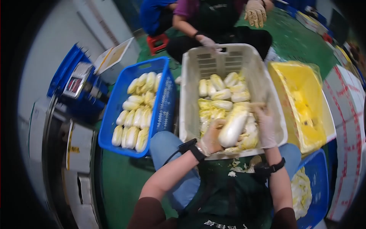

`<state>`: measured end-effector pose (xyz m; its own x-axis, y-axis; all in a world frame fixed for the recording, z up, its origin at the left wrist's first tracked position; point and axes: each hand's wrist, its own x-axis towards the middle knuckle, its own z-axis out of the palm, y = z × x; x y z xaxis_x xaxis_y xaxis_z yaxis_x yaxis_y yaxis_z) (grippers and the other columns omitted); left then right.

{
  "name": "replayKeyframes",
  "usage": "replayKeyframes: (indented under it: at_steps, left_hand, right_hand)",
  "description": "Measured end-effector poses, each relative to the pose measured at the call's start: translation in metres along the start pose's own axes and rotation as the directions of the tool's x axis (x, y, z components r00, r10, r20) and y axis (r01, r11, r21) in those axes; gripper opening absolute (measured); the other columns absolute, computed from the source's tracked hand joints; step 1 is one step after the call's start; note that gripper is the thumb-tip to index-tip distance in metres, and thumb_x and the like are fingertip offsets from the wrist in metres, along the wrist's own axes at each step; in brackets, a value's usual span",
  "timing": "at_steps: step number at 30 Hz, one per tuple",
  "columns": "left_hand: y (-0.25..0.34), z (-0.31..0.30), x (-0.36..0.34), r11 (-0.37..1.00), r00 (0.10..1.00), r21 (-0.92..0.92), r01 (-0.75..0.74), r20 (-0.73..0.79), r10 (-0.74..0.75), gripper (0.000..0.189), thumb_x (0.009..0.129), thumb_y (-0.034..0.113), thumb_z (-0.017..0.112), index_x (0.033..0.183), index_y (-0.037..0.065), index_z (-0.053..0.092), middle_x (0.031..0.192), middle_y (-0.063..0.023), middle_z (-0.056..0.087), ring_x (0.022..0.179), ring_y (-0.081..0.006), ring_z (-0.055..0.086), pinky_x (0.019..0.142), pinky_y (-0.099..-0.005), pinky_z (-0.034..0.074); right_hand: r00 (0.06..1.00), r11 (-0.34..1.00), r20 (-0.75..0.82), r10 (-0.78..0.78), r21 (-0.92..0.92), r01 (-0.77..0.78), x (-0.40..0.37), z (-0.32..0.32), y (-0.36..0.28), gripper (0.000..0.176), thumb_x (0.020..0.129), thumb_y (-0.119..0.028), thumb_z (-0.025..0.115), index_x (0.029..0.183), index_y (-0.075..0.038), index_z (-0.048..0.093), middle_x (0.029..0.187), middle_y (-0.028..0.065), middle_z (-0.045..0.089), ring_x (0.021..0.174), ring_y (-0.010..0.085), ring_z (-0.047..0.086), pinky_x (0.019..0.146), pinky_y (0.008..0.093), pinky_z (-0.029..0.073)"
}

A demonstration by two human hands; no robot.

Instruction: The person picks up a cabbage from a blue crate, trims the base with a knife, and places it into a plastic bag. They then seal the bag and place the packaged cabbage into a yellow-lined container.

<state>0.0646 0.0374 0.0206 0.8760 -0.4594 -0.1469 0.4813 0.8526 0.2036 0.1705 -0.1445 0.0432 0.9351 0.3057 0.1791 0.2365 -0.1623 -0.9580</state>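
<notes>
A napa cabbage [231, 129], white at its base and yellow at the leafy end, is held tilted over the near part of a white plastic crate [280, 126]. My left hand [211, 140], in a thin clear glove, grips it by the left side near the base. Also gloved, my right hand [265, 126] has its fingers at the leafy end, on the right side; they look closed on it, slightly blurred. Several more napa cabbages [221, 94] lie below in the crate, with loose yellow leaves [249, 139] near my hands.
On the left, a blue crate [105, 131] holds rows of napa cabbages. A yellow-lined box [280, 78] stands right, above a blue basket [323, 183] of leaves. Across the white crate sits a person with gloved hands [255, 14]; one hand is at the crate's far rim.
</notes>
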Motion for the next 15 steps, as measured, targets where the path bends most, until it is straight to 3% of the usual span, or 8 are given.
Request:
replayKeyframes:
  at_steps: [1, 2, 3, 6, 9, 12, 14, 15]
  left_hand:
    - [0.003, 0.003, 0.0, 0.999, 1.0, 0.053, 0.011, -0.004, -0.011, 0.056, 0.093, 0.037, 0.042, 0.137, 0.002, 0.041, 0.125, -0.0219, 0.056, 0.099, -0.034, 0.064, 0.086, -0.0476, 0.054]
    - [0.003, 0.006, -0.002, 0.997, 0.998, 0.069, -0.02, -0.063, 0.024, 0.057, 0.093, 0.038, 0.045, 0.137, 0.002, 0.042, 0.124, -0.0215, 0.057, 0.102, -0.0337, 0.063, 0.088, -0.0487, 0.053]
    - [0.006, 0.017, -0.006, 0.999, 1.0, -0.03, -0.028, 0.008, 0.028, 0.056, 0.093, 0.037, 0.047, 0.136, 0.001, 0.043, 0.124, -0.0209, 0.058, 0.105, -0.0339, 0.062, 0.089, -0.0487, 0.052]
    - [0.026, 0.045, -0.04, 0.987, 0.98, -0.071, -0.147, 0.124, 0.155, 0.059, 0.092, 0.032, 0.052, 0.14, 0.001, 0.037, 0.128, -0.0224, 0.055, 0.109, -0.035, 0.061, 0.093, -0.0491, 0.05]
    - [0.061, 0.081, -0.101, 0.889, 0.906, 0.18, -0.422, 0.039, 0.422, 0.056, 0.088, 0.019, 0.061, 0.137, -0.001, 0.041, 0.129, -0.0162, 0.056, 0.11, -0.0286, 0.061, 0.096, -0.0462, 0.049]
    - [0.098, 0.101, -0.179, 0.594, 0.725, 0.587, -0.55, -0.018, 0.689, 0.061, 0.084, 0.011, 0.062, 0.139, 0.0, 0.038, 0.134, -0.0107, 0.052, 0.119, -0.0193, 0.054, 0.104, -0.0326, 0.042]
    - [0.132, 0.083, -0.224, 0.324, 0.572, 0.876, -0.357, -0.069, 0.817, 0.069, 0.08, 0.009, 0.066, 0.141, -0.001, 0.036, 0.134, -0.0098, 0.052, 0.12, -0.0183, 0.052, 0.103, -0.0306, 0.041]
    - [0.156, 0.05, -0.249, 0.112, 0.449, 0.984, -0.135, -0.04, 0.892, 0.07, 0.077, 0.008, 0.069, 0.139, -0.001, 0.039, 0.132, -0.01, 0.053, 0.118, -0.0177, 0.053, 0.101, -0.0295, 0.041]
  right_hand:
    - [0.994, 0.988, -0.048, -0.095, -0.126, 0.088, 0.006, -0.008, 0.016, 0.02, 0.09, -0.007, 0.056, 0.107, -0.003, 0.066, 0.1, 0.0052, 0.063, 0.094, 0.0178, 0.059, 0.083, 0.0309, 0.047]
    - [0.991, 0.993, -0.078, -0.113, -0.028, 0.111, 0.005, -0.012, 0.003, 0.032, 0.096, -0.033, 0.053, 0.112, -0.008, 0.063, 0.088, -0.003, 0.059, 0.073, 0.0036, 0.053, 0.063, 0.0177, 0.042]
    - [0.92, 0.832, -0.175, 0.352, 0.509, -0.221, 0.006, -0.003, -0.02, 0.027, 0.096, -0.032, 0.054, 0.107, -0.01, 0.064, 0.078, -0.006, 0.056, 0.057, -0.0003, 0.043, 0.049, 0.0145, 0.033]
    - [0.927, 0.758, -0.093, 0.362, 0.608, -0.235, 0.011, -0.02, -0.011, 0.025, 0.096, -0.033, 0.055, 0.102, -0.01, 0.064, 0.066, -0.0099, 0.051, 0.043, -0.0013, 0.031, 0.038, 0.0157, 0.022]
    - [0.906, 0.74, -0.054, 0.419, 0.598, -0.306, 0.01, -0.015, -0.003, 0.026, 0.096, -0.034, 0.056, 0.1, -0.009, 0.064, 0.063, -0.0102, 0.049, 0.039, -0.0005, 0.027, 0.035, 0.0172, 0.018]
    - [0.894, 0.754, -0.007, 0.448, 0.54, -0.374, 0.007, -0.001, -0.003, 0.028, 0.096, -0.035, 0.055, 0.098, -0.009, 0.064, 0.062, -0.0096, 0.049, 0.039, -0.0004, 0.027, 0.034, 0.0173, 0.017]
    - [0.898, 0.782, 0.048, 0.437, 0.473, -0.406, 0.005, 0.004, -0.004, 0.028, 0.096, -0.037, 0.055, 0.095, -0.01, 0.065, 0.063, -0.01, 0.049, 0.039, -0.0007, 0.028, 0.035, 0.0173, 0.017]
    - [0.897, 0.781, 0.055, 0.439, 0.47, -0.412, 0.005, 0.006, -0.001, 0.028, 0.096, -0.037, 0.055, 0.095, -0.01, 0.065, 0.063, -0.01, 0.049, 0.039, -0.0007, 0.028, 0.035, 0.0173, 0.017]
